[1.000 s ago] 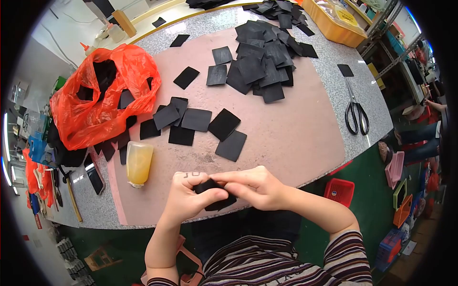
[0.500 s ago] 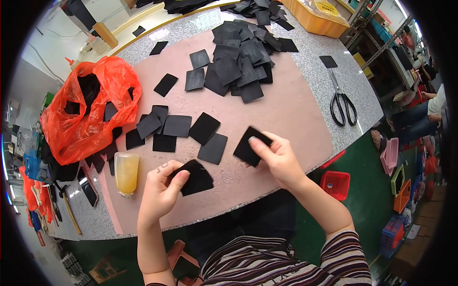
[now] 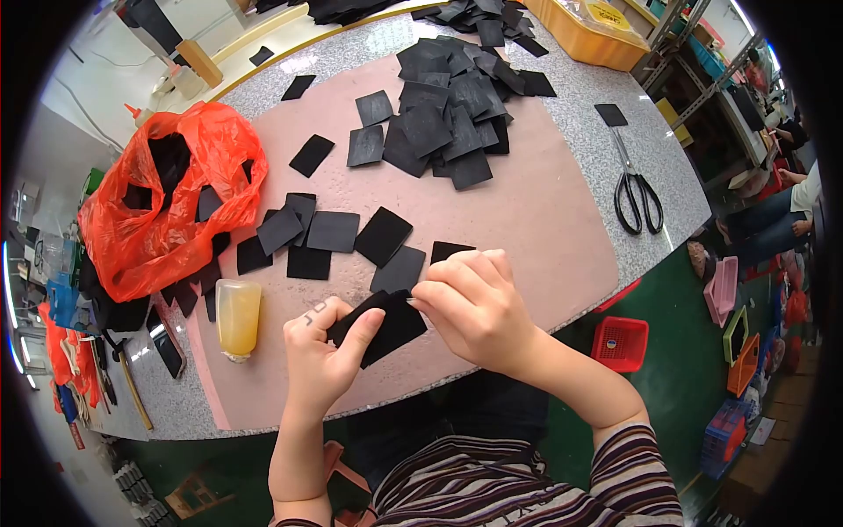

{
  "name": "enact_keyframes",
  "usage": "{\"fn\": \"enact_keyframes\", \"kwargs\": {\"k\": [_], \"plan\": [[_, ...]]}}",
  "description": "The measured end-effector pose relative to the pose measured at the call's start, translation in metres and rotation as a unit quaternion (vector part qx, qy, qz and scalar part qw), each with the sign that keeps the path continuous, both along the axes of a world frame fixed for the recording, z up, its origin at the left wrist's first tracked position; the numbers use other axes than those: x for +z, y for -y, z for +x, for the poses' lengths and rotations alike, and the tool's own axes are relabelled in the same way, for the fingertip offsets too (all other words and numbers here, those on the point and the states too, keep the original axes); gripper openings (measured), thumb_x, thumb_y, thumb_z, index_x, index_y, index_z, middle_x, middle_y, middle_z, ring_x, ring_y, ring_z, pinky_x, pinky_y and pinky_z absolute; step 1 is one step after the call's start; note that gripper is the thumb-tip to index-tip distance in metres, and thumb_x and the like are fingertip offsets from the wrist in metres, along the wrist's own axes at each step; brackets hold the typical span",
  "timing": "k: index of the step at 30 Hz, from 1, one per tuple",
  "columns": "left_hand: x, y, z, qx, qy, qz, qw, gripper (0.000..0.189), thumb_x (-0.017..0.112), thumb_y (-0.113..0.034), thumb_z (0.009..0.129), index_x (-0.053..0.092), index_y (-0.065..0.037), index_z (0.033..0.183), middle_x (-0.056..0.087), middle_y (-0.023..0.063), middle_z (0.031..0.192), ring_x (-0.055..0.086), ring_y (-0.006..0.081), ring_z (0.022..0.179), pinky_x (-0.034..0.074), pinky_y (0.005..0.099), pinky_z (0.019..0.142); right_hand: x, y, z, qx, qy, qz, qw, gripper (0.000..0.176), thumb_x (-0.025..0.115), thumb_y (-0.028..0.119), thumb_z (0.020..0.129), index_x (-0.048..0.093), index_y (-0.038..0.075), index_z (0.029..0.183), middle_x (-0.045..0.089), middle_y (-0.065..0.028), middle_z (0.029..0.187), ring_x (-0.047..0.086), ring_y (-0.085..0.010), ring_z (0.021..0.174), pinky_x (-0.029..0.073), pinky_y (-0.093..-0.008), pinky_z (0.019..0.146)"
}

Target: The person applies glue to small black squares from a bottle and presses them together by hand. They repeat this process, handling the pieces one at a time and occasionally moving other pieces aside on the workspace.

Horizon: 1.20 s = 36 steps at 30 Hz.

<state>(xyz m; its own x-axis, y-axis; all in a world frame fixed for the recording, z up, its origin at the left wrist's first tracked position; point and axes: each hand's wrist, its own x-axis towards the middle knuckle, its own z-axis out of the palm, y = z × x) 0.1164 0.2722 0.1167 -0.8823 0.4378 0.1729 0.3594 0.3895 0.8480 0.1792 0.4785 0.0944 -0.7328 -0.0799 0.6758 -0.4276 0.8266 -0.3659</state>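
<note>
Black square pieces (image 3: 393,338) are gripped between the thumb and fingers of my left hand (image 3: 332,351), near the table's front edge. My right hand (image 3: 474,312) is beside them, its fingers pinched together at the upper right corner of the held pieces. Behind the right fingers a single black piece (image 3: 450,250) lies on the pink mat (image 3: 527,220). To the left, several loose black pieces (image 3: 333,232) lie partly overlapping. A larger heap of black squares (image 3: 448,114) is farther back on the mat.
A red plastic bag (image 3: 114,228) holding black material stands at the left. In front of it is a bottle of yellow liquid (image 3: 238,318), with a phone (image 3: 165,342) beside it. Scissors (image 3: 638,198) lie at the right. A yellow box (image 3: 588,35) sits at the back. A person (image 3: 773,211) is far right.
My right hand has moved left to the pieces in my left hand. The piece it held now lies on the mat behind it. My left hand has shifted slightly right.
</note>
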Motion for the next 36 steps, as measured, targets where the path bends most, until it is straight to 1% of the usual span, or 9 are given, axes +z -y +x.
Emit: {"fn": "enact_keyframes", "kwargs": {"k": [6,10,16,20,23,27,31,34,36], "plan": [[0.007,0.0,0.006,-0.028,0.07,0.014,0.997,0.029,0.075,-0.016,0.088,0.061,0.0,0.068,0.052,0.0023,0.052,0.045,0.0068,0.05,0.034,0.027,0.047,-0.003,0.001,0.006,0.032,-0.007,0.135,0.99,0.014,0.072,0.013,0.08,0.063,0.008,0.09,0.057,-0.0025,0.087,0.057,-0.0183,0.083,0.038,-0.0359,0.079],[0.01,0.0,0.006,-0.055,0.114,0.027,0.992,0.027,0.074,-0.014,0.088,0.061,0.001,0.069,0.053,0.004,0.054,0.046,0.0085,0.05,0.035,0.0281,0.048,0.001,0.006,0.004,0.075,0.074,-0.174,0.979,0.006,0.061,0.006,0.091,0.057,0.006,0.086,0.055,-0.0056,0.086,0.053,-0.0176,0.076,0.038,-0.0321,0.074],[0.008,-0.006,0.017,-0.125,0.117,-0.03,0.985,0.024,0.075,-0.014,0.085,0.063,0.003,0.073,0.056,0.0139,0.06,0.053,0.0201,0.051,0.04,0.0317,0.051,0.002,0.014,0.006,0.123,0.184,-0.637,0.739,0.01,0.056,0.002,0.096,0.054,0.004,0.086,0.052,-0.0072,0.082,0.049,-0.0144,0.074,0.04,-0.0256,0.068],[0.008,0.005,0.017,-0.046,-0.041,-0.04,0.997,0.013,0.075,-0.01,0.084,0.067,-0.001,0.08,0.061,0.0108,0.063,0.057,0.0236,0.052,0.042,0.0318,0.05,0.007,0.0,0.015,0.065,0.145,-0.304,0.939,0.007,0.061,0.006,0.095,0.062,0.004,0.088,0.058,-0.0073,0.081,0.055,-0.0214,0.072,0.042,-0.0319,0.068],[0.014,0.001,0.024,-0.017,-0.237,-0.044,0.97,0.01,0.075,-0.008,0.084,0.069,-0.003,0.089,0.063,0.0092,0.066,0.057,0.0222,0.051,0.043,0.0304,0.048,0.015,0.003,0.027,0.056,0.128,-0.196,0.971,0.005,0.063,0.006,0.093,0.066,0.003,0.092,0.06,-0.0073,0.078,0.056,-0.0266,0.073,0.043,-0.0366,0.068],[0.004,0.011,0.03,-0.055,-0.48,-0.085,0.871,0.016,0.074,0.0,0.079,0.068,-0.002,0.094,0.057,0.003,0.067,0.053,0.0148,0.051,0.04,0.0269,0.045,0.02,0.015,0.034,0.114,0.341,-0.458,0.813,0.015,0.066,0.014,0.096,0.069,-0.001,0.097,0.068,-0.0048,0.084,0.059,-0.0105,0.068,0.045,-0.0294,0.063],[0.003,0.02,0.031,-0.135,-0.477,-0.115,0.861,0.016,0.075,-0.001,0.077,0.067,0.0,0.091,0.052,0.0012,0.068,0.047,0.0122,0.05,0.036,0.0247,0.044,0.022,0.03,0.033,0.138,0.37,-0.637,0.662,0.022,0.066,0.017,0.097,0.072,-0.003,0.102,0.071,-0.0032,0.087,0.063,-0.0076,0.075,0.051,-0.0239,0.07],[-0.004,0.012,0.026,-0.138,-0.512,-0.091,0.843,0.017,0.073,-0.004,0.075,0.067,0.001,0.09,0.052,0.0013,0.068,0.05,0.0105,0.053,0.036,0.023,0.045,0.008,0.025,0.03,0.137,0.37,-0.588,0.706,0.021,0.064,0.013,0.099,0.07,-0.005,0.108,0.069,-0.005,0.091,0.066,-0.0111,0.078,0.054,-0.0247,0.069],[-0.007,0.013,0.025,-0.156,-0.518,-0.095,0.836,0.017,0.074,-0.007,0.076,0.067,0.001,0.09,0.052,0.0013,0.068,0.051,0.01,0.053,0.036,0.0224,0.045,0.009,0.023,0.028,0.144,0.398,-0.619,0.662,0.021,0.064,0.013,0.099,0.07,-0.005,0.107,0.069,-0.0048,0.089,0.065,-0.0104,0.075,0.053,-0.0238,0.066]]}}
